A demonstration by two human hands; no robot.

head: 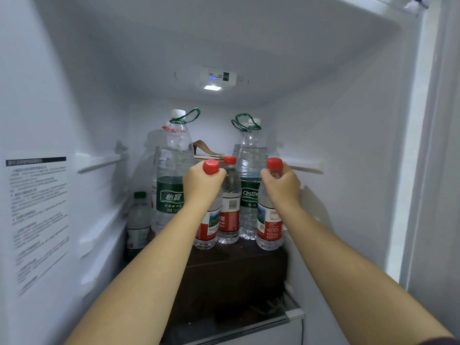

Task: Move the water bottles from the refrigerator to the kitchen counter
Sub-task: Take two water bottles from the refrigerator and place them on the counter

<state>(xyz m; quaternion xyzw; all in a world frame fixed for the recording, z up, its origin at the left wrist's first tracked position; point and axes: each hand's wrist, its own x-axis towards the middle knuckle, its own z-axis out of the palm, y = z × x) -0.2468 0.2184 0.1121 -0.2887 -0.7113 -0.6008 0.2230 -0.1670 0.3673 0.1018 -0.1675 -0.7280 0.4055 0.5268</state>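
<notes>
Bottles (270, 225), necks hidden, apparently gripped by left hand (202, 185), right hand (283, 186).

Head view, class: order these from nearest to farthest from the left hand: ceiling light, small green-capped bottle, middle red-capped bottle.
1. The middle red-capped bottle, just right of the left hand.
2. The small green-capped bottle, lower left by the wall.
3. The ceiling light, high at the back.
</notes>
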